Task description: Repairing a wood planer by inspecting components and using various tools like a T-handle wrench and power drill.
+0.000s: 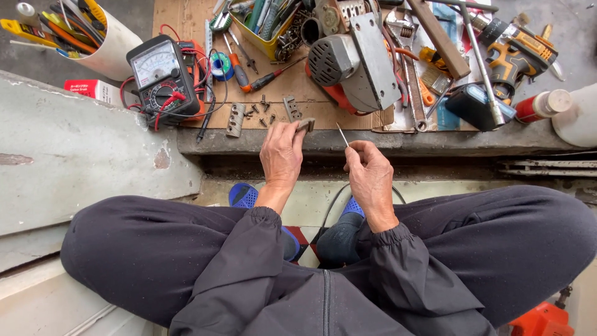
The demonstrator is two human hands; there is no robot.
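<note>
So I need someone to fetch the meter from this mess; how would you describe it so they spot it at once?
Start at the white bucket of tools, top left. Just right of it, on the wooden board's left edge, lies the black multimeter. Only it has a white needle dial, with red and black leads tangled around it.

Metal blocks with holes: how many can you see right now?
3. One block lies on the board by the multimeter, one beside the loose screws, one in the left hand. Clutter may hide more.

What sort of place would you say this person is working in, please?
Probably an informal repair spot at a concrete step: a black analogue multimeter, a grey belt sander and a yellow cordless drill lie about, while the left hand holds a small grey metal block.
</note>
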